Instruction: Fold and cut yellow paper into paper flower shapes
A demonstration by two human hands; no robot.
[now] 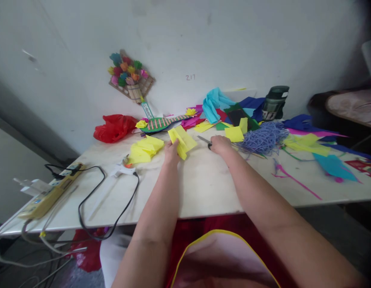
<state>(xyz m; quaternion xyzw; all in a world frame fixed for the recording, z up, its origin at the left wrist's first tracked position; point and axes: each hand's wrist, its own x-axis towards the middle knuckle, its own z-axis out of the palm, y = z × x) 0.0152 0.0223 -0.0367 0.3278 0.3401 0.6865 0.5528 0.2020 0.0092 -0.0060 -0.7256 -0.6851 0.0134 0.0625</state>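
My left hand [171,153] holds a folded yellow paper [182,141] just above the white table [203,184]. My right hand [221,145] rests on the table and grips the handles of a pair of scissors [204,140], whose blades point left toward the yellow paper. A second stack of yellow paper [144,149] lies to the left of my left hand. A small yellow square [234,134] lies just beyond my right hand.
A tangle of blue-purple yarn [265,138], many coloured paper sheets [308,142] and a dark jar [274,103] crowd the far right. A red plastic bag [114,127], a glue gun [122,171], a power strip [50,194] with black cable sit left. Paper flowers [130,76] hang on the wall.
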